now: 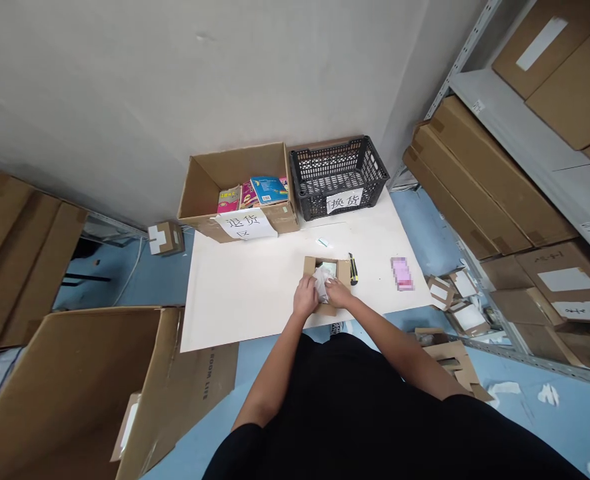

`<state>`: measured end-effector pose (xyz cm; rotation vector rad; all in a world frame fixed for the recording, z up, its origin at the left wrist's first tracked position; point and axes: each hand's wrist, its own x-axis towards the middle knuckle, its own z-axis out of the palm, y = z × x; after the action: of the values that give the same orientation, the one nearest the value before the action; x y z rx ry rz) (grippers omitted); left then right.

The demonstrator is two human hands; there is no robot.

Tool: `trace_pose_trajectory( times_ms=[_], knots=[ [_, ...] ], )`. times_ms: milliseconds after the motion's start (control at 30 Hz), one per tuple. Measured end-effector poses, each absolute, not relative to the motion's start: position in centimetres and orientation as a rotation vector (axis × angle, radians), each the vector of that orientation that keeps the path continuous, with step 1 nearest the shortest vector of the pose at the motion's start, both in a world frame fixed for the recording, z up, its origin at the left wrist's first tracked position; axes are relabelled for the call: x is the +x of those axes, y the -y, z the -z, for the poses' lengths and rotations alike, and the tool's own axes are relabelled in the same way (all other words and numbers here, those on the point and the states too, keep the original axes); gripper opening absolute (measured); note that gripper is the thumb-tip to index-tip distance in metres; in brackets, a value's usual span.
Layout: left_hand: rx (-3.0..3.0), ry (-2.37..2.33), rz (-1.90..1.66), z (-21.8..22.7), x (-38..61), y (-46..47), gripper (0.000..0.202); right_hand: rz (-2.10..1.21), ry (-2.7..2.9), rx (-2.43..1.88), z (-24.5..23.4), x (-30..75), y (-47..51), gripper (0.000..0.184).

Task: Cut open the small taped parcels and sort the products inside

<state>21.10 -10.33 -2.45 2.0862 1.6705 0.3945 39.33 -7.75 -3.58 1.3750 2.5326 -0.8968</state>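
A small open cardboard box (343, 272) stands near the front edge of the white table. Crumpled white wrapping (321, 283) sticks out of it, and something pale green shows deeper inside. My left hand (305, 297) grips the wrapping from the left, its fingers curled. From the other side my right hand (337, 293) pinches the same wrapping at the box's right. Just right of the box lies a yellow and black utility knife (353, 269). What the wrapping encloses cannot be seen.
Behind stand a large carton (205, 225) with books (269, 189) and a black plastic crate (302, 207), both with paper signs. A blurred pink item (402, 274) lies right. A big open carton (169, 373) stands front left; a shelf (519, 140) with boxes rises right.
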Motion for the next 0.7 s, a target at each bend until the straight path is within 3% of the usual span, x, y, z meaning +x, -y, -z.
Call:
trace_pose_trajectory(
  times_ms=[167, 433, 600, 700],
  knots=[
    [2.097, -1.478, -0.056, 4.5, 23.3, 6.7, 0.064, 0.950, -2.574, 1.402, 1.5, 40.6, 8.8, 0.045],
    [2.207, -1.407, 0.003, 5.1, 23.2, 6.9, 0.057, 1.143, -2.664, 1.816, 0.5, 41.3, 6.2, 0.035],
    [2.244, -1.349, 0.070, 3.9, 22.1, 7.2, 0.043, 0.981, -2.553, 2.070, 2.4, 39.7, 3.7, 0.041],
    [2.235, -1.384, 0.098, 3.5, 22.1, 8.3, 0.043, 0.914, -2.407, 1.949, 3.5, 38.4, 2.2, 0.045]
  ],
)
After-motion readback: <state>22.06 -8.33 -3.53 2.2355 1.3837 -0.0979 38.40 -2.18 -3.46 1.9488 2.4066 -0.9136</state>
